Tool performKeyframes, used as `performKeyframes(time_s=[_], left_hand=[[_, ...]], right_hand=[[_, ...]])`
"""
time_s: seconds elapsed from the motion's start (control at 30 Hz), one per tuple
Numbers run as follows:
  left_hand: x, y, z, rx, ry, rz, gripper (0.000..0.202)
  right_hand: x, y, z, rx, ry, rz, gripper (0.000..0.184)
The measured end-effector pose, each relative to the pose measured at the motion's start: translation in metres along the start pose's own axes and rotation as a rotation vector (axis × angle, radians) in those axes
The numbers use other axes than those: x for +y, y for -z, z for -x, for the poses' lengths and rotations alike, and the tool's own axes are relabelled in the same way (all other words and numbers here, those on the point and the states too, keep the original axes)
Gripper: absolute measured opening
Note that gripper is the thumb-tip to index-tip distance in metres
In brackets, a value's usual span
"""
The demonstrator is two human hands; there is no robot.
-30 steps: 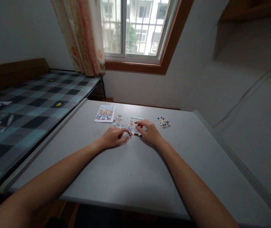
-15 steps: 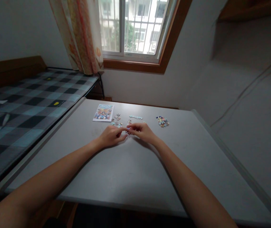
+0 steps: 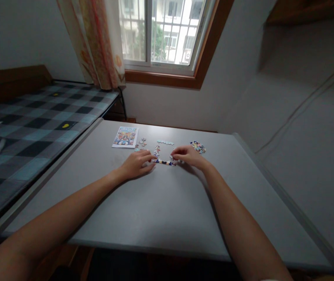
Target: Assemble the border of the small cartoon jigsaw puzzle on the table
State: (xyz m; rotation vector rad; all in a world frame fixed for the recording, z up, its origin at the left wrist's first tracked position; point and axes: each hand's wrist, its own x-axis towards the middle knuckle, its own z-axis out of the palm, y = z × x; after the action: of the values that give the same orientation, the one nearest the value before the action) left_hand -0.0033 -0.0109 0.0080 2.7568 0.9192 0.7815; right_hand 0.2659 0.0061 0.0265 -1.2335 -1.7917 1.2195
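On the white table, joined jigsaw pieces form parts of a frame. A dark, patterned bottom strip of jigsaw pieces (image 3: pixel 164 162) lies nearest me, a left side strip (image 3: pixel 157 150) stands above its left end, and a pale blue top strip (image 3: pixel 165 142) lies farther off. My left hand (image 3: pixel 139 164) rests at the bottom strip's left end, thumb and forefinger apart, fingertips touching it. Above the strip's right end, my right hand (image 3: pixel 189 155) pinches a small puzzle piece (image 3: pixel 171 157), partly hidden by the fingertips.
A picture sheet (image 3: pixel 125 137) lies at the table's back left, with loose pieces (image 3: pixel 143 142) beside it. A heap of puzzle pieces (image 3: pixel 198 146) sits behind my right hand. Left of the table (image 3: pixel 143 210) is a bed with a checked cover (image 3: pixel 38 117); a window is ahead.
My right hand has moved right, away from my left hand, uncovering the bottom strip. My left hand stays near the strip's left end. The view has shifted slightly.
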Motion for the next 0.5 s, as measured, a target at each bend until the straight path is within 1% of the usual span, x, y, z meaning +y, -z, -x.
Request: performKeyframes(time_s=[0.13, 0.23, 0.33, 0.5], left_hand=[[0.002, 0.0018, -0.001, -0.066, -0.064, 0.004, 0.034], [0.0031, 0.0029, -0.0015, -0.123, -0.094, 0.006, 0.033], [0.0032, 0.0029, -0.0019, -0.156, -0.118, 0.008, 0.033], [0.0012, 0.0004, -0.0019, -0.169, -0.128, -0.002, 0.033]], right_hand=[[0.0057, 0.0068, 0.0015, 0.046, -0.095, -0.022, 0.013], [0.0041, 0.0059, 0.0029, 0.019, -0.118, -0.024, 0.014], [0.0013, 0.0058, 0.0043, -0.012, -0.092, 0.029, 0.013], [0.0019, 0.008, 0.0045, -0.046, -0.037, 0.157, 0.013]])
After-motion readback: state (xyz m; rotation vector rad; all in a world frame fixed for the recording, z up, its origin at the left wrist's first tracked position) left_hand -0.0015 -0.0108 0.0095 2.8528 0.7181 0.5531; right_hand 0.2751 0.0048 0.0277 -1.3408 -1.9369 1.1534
